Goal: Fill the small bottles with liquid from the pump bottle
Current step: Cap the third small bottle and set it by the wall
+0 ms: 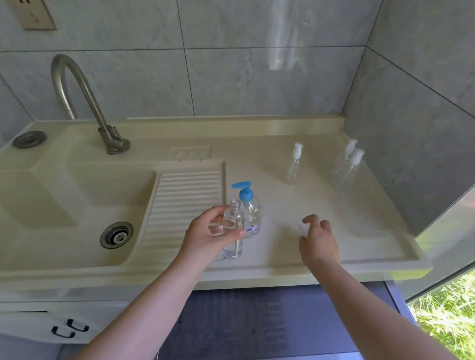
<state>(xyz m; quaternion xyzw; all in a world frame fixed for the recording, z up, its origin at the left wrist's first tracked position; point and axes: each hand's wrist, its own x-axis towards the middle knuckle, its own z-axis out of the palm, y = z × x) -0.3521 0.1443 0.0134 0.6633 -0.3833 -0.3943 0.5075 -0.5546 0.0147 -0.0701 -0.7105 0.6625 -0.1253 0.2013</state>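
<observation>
My left hand grips a small clear bottle with its cap off, held upright just above the counter and holding some clear liquid. Right behind it stands the pump bottle, clear with a blue pump head. My right hand hovers over the counter to the right, fingers loosely curled over what may be a thin clear tube, which is too faint to tell. Three more small clear bottles with white spray tops stand farther back: one in the middle and two near the right wall.
The cream countertop has a sink basin on the left, with a ribbed washboard and a steel faucet. Tiled walls close the back and right. A window with greenery is at the lower right.
</observation>
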